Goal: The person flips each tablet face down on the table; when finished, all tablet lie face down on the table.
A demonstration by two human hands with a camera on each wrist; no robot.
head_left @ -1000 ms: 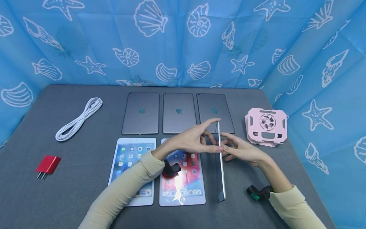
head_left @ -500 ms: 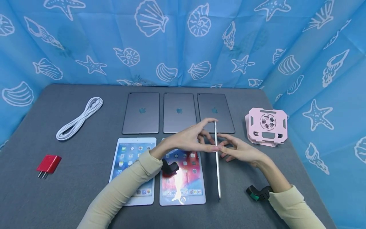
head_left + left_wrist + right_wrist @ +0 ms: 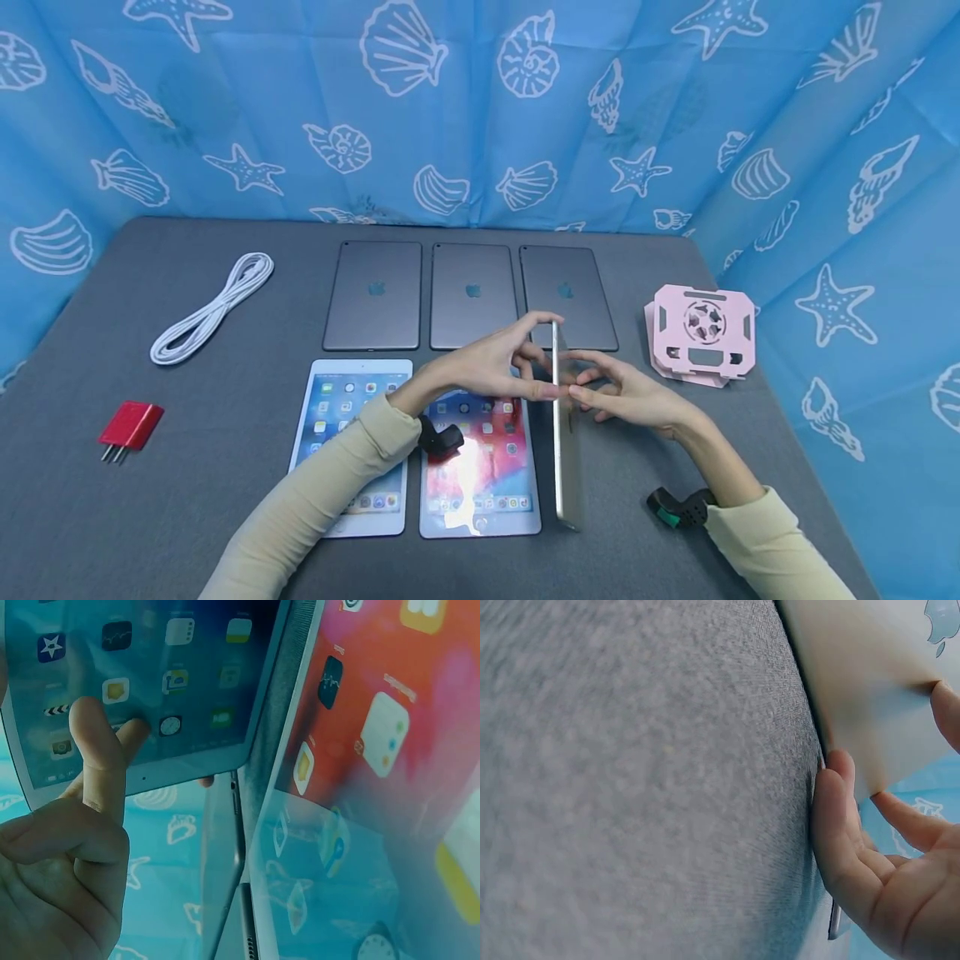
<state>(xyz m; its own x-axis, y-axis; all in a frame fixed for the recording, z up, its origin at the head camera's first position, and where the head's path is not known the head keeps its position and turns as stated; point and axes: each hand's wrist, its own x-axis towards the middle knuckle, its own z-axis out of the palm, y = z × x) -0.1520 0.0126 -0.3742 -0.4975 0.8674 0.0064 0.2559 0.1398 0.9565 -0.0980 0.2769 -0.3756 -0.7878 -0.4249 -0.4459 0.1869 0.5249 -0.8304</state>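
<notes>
Right of center in the head view, a white tablet (image 3: 567, 475) stands near vertical, one long edge uppermost. Both hands pinch its upper-frame end, the left hand (image 3: 491, 365) from the screen side, the right hand (image 3: 637, 396) from the back. A lit tablet (image 3: 480, 492) lies near at left; rightward, gray desk (image 3: 618, 475) stretches toward a pink stand (image 3: 703, 358).

"What's the back of the held tablet (image 3: 569, 467)?"
"Smooth, pale metal, by its look."
"And the desk (image 3: 202, 467)?"
"Covered in matt, rough-looking grey cloth (image 3: 645, 787)."
"The red plug (image 3: 132, 423)?"
"Plastic, it seems; the face-up screens (image 3: 495, 467) are glossy."
</notes>
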